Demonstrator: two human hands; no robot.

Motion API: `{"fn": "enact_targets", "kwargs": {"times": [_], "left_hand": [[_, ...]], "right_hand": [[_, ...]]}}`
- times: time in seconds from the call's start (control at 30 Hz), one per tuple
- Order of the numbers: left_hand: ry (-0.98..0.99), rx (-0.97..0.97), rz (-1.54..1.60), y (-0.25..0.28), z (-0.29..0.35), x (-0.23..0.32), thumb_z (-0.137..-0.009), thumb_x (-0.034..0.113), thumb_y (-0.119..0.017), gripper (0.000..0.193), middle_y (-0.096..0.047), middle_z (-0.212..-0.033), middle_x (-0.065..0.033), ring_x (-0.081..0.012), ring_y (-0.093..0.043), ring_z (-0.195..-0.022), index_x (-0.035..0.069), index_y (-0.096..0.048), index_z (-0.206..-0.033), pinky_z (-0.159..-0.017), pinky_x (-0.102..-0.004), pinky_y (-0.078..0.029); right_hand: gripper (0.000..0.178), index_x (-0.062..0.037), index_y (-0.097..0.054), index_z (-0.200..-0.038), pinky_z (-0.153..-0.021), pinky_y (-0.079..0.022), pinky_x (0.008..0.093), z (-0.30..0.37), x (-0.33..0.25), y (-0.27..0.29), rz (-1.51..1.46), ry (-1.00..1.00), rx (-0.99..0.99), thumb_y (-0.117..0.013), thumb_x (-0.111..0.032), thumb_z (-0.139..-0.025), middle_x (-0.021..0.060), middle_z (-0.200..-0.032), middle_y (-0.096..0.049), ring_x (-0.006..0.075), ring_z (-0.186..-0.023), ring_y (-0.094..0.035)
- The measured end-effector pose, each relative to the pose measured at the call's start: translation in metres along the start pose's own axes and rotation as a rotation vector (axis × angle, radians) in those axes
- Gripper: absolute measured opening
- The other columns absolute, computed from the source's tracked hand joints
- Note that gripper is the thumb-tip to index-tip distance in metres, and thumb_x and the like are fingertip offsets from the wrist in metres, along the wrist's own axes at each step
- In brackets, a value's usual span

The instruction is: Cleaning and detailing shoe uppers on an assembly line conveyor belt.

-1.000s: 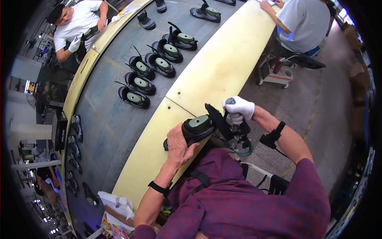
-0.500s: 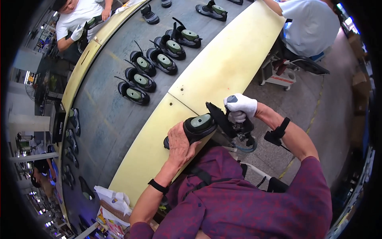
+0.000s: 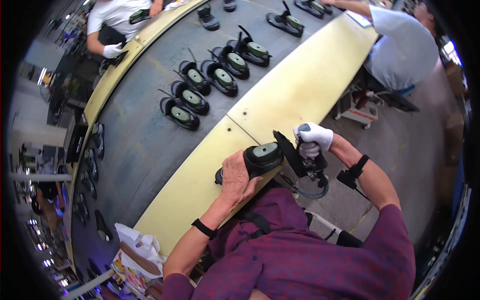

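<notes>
My bare left hand (image 3: 234,175) is closed around a black shoe (image 3: 260,166) at the inner edge of the pale yellow worktop. A green shoe last (image 3: 265,152) with a dark hole fills the shoe's opening, which faces up. My right hand (image 3: 313,139), in a white glove, grips the handle of a black hand-held power tool (image 3: 311,165) with a hose. The tool's flat black front part (image 3: 289,153) stands against or very close to the shoe's heel end; contact cannot be made out. Where the shoe's toe lies, my left fingers partly cover it.
A grey conveyor belt (image 3: 150,145) carries several shoes on green lasts (image 3: 190,98). Beyond the belt, a co-worker (image 3: 120,22) handles a shoe; another person (image 3: 405,50) sits at right near a stool (image 3: 357,112). A white bag (image 3: 137,237) lies at lower left.
The whole view has swung, so the worktop, shoes and hands sit further right in the picture. My hold on the shoe and the tool stays about the same. The far co-worker's gloved hand has lowered.
</notes>
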State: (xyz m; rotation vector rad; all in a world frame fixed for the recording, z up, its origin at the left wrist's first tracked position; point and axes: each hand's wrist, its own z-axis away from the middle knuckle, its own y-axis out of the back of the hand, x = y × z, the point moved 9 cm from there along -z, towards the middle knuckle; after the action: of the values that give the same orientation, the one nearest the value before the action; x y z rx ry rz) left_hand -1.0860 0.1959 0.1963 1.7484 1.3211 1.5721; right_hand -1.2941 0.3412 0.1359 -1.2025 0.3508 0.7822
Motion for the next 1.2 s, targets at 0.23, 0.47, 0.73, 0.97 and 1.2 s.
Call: {"fn": "enact_targets", "kwargs": {"times": [0.23, 0.47, 0.73, 0.97, 1.2], "left_hand": [[0.143, 0.000, 0.131, 0.006, -0.011, -0.016, -0.079, 0.054, -0.087, 0.089, -0.064, -0.122, -0.0276, -0.0465, -0.063, -0.114, -0.005, -0.052, -0.135, -0.100, -0.0535, -0.048], [0.519, -0.031, 0.259, 0.044, 0.036, -0.067, -0.082, 0.050, -0.087, 0.081, -0.067, -0.123, -0.0280, -0.0449, -0.064, -0.118, -0.002, -0.057, -0.137, -0.105, -0.0523, -0.048], [0.733, 0.217, 0.013, 0.255, 0.169, -0.231, -0.075, 0.050, -0.091, 0.077, -0.071, -0.122, -0.0223, -0.0446, -0.066, -0.116, 0.003, -0.065, -0.131, -0.103, -0.0504, -0.050], [0.937, 0.152, -0.297, 0.332, 0.309, -0.442, -0.076, 0.023, -0.084, 0.047, -0.051, -0.153, -0.0181, -0.0440, -0.038, -0.150, 0.010, -0.072, -0.120, -0.120, -0.0638, -0.032], [0.745, 0.318, -0.490, 0.336, 0.279, -0.462, -0.084, -0.002, -0.072, 0.031, -0.040, -0.165, -0.0162, -0.0510, -0.034, -0.152, 0.009, -0.072, -0.113, -0.124, -0.0627, -0.032]], "right_hand": [[0.035, -0.0094, -0.060, -0.086, -0.044, -0.034, 0.0302, 0.006, -0.024, -0.002, 0.271, -0.037, 0.202, -0.082, -0.035, -0.095, -0.0022, -0.059, -0.044, 0.0105, -0.046, -0.041], [0.027, -0.0006, -0.069, -0.086, -0.056, -0.052, 0.0312, -0.056, -0.098, -0.062, 1.233, -0.172, 0.508, -0.082, -0.024, -0.086, 0.0048, -0.074, -0.068, 0.0122, -0.061, -0.062], [0.044, -0.0018, -0.071, -0.110, -0.083, -0.058, 0.0437, -0.105, -0.134, -0.020, 1.651, 0.036, 0.751, -0.088, -0.030, -0.080, 0.0187, -0.095, -0.074, 0.0366, -0.088, -0.072], [0.043, 0.0010, -0.068, -0.124, -0.094, -0.057, 0.0433, -0.228, -0.142, -0.173, 1.714, 0.379, 0.441, -0.084, -0.020, -0.090, 0.0209, -0.114, -0.072, 0.0343, -0.108, -0.072], [0.092, 0.0070, -0.053, -0.149, -0.108, -0.055, 0.0412, -0.412, -0.070, -0.151, 1.546, 0.052, 0.616, -0.089, -0.043, -0.080, 0.0265, -0.132, -0.071, 0.0375, -0.124, -0.070]]}}
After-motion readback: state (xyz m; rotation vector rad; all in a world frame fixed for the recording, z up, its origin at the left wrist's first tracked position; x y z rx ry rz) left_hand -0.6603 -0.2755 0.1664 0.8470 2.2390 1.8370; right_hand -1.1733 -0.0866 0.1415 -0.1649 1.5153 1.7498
